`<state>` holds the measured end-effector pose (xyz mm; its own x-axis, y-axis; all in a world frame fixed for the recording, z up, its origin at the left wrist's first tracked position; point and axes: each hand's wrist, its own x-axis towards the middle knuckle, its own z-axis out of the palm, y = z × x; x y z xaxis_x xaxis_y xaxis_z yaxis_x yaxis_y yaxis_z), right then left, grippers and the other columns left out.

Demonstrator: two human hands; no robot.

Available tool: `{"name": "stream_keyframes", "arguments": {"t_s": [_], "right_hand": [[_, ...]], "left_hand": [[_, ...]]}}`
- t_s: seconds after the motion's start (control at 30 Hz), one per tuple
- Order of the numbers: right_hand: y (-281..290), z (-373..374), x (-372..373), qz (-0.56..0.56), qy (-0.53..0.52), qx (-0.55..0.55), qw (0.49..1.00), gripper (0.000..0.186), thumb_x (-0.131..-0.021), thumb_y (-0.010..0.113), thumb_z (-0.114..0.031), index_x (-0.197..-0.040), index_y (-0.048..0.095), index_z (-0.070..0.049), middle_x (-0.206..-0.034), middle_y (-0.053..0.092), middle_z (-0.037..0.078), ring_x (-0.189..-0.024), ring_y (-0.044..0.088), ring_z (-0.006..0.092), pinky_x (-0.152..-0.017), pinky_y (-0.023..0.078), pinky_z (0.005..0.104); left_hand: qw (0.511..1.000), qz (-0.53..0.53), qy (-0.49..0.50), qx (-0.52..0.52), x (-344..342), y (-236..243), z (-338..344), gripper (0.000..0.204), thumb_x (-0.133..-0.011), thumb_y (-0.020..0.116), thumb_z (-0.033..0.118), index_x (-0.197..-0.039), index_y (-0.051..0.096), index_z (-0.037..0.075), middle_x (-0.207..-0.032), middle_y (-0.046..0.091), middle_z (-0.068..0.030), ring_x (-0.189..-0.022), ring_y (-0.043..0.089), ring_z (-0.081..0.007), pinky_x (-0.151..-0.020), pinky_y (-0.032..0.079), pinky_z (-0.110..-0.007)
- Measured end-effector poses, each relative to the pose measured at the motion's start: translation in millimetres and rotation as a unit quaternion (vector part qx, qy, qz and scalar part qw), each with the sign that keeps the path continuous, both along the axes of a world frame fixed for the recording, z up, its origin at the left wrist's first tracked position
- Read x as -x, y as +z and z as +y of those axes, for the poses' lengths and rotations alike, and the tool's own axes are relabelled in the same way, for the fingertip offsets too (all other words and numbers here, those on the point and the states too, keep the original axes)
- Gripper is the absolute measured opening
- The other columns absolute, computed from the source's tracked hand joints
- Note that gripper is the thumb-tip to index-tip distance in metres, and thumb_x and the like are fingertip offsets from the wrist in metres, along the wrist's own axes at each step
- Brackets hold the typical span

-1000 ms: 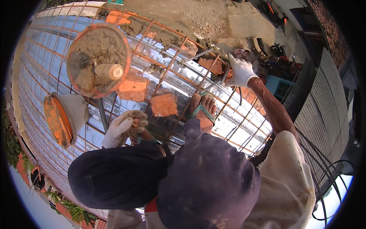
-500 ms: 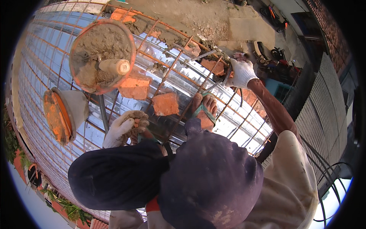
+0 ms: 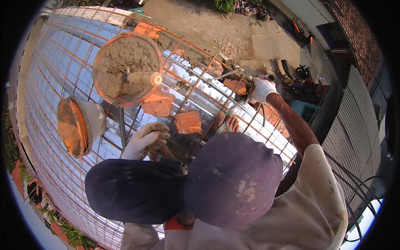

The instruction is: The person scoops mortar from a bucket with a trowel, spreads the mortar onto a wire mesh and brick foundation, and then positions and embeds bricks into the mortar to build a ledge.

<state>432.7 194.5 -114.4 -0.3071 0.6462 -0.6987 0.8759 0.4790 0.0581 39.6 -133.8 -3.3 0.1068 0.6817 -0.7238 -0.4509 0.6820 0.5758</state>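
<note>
My left hand (image 3: pixel 143 141), in a white work glove with a stained palm, is held above the steel mesh near my knee. Its fingers are loosely bent and apart, with nothing visible in them. My right hand (image 3: pixel 262 90), also gloved, reaches out to the mesh's far edge beside an orange brick piece (image 3: pixel 235 86). Its fingers are closed around something dark that I cannot make out. Left of centre stands a bucket (image 3: pixel 96 79) of wet mortar (image 3: pixel 125 54). A tool with a pale wooden handle (image 3: pixel 143 78) lies in the mortar.
Rusty mesh (image 3: pixel 187 96) lies over shiny sheeting. Loose brick pieces (image 3: pixel 188 122) rest on it near my sandalled foot (image 3: pixel 231 121). A second bucket (image 3: pixel 93 118) lies tipped at the left. Far below are the ground (image 3: pixel 275 43) and a motorcycle (image 3: pixel 301 33). Cables (image 3: pixel 354 183) hang at right.
The view has shifted, so the buckets and bricks appear lower and further right. My left hand has turned slightly. My right hand stays at the mesh's far edge.
</note>
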Motion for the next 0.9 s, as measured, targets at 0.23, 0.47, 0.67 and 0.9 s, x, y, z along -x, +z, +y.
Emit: {"name": "stream_keyframes", "arguments": {"t_s": [0.23,0.47,0.67,0.9], "right_hand": [[4,7,-28,0.087,-0.052,0.025,0.995,0.099,-0.064,0.097,-0.044,-0.147,0.058,-0.007,-0.131,0.074,0.022,-0.125,0.069,0.0412,-0.105,0.055,0.0479],[134,-24,113,0.425,-0.022,-0.079,0.901,0.07,-0.092,0.083,-0.011,-0.155,0.055,0.0,-0.138,0.072,0.019,-0.124,0.07,0.0236,-0.107,0.056,0.0384],[246,-87,272,0.416,0.257,-0.08,0.868,0.055,-0.096,0.079,-0.03,-0.141,0.065,-0.003,-0.122,0.076,0.022,-0.115,0.075,0.0362,-0.098,0.059,0.044],[205,-73,337,0.161,0.44,-0.101,0.878,0.032,-0.089,0.076,-0.014,-0.118,0.069,-0.002,-0.096,0.077,0.022,-0.091,0.076,0.0441,-0.078,0.062,0.053]], "left_hand": [[0.979,0.202,0.002,-0.008,21,-20,-45,0.041,-0.107,0.061,0.02,-0.139,0.062,-0.006,-0.12,0.073,-0.0136,-0.1,0.074,-0.0199,-0.086,0.06,-0.034],[0.869,0.464,0.034,0.17,44,-42,-125,0.038,-0.099,0.074,0.032,-0.123,0.076,0.002,-0.1,0.078,-0.0134,-0.089,0.078,-0.0212,-0.08,0.06,-0.035],[0.81,0.579,-0.06,0.07,49,-47,-133,0.048,-0.098,0.075,0.03,-0.138,0.07,0.003,-0.128,0.073,-0.021,-0.116,0.074,-0.0342,-0.101,0.057,-0.042],[0.782,0.62,0.056,0.001,57,-47,-110,0.047,-0.096,0.074,0.023,-0.138,0.069,0.005,-0.133,0.069,-0.021,-0.124,0.068,-0.0387,-0.108,0.053,-0.045]]}}
